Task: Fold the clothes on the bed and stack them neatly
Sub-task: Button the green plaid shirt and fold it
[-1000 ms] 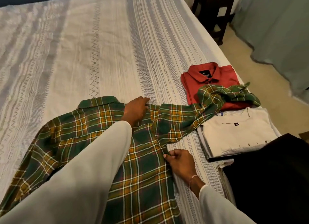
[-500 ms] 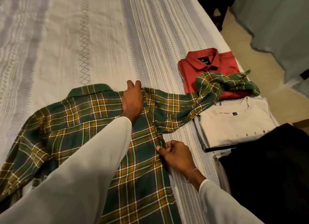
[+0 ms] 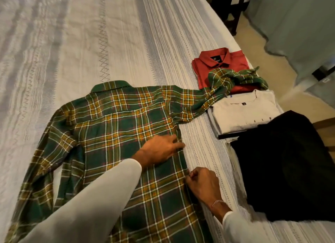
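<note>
Pressing plaid shirt (image 3: 116,126) flat, left hand (image 3: 159,150) fingers spread; right hand (image 3: 203,184) fingers pinching shirt edge.

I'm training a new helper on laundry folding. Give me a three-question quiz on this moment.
1. True or false: the plaid shirt is already folded into a small square.
2. Which folded item does the plaid sleeve lie across? A) red shirt B) white shirt C) black garment
3. Fill in: the right hand pinches the shirt's ___ edge, while the left hand presses flat on it.

Key: 1 false, it lies spread out on the bed. 2 A. 3 right.
</note>
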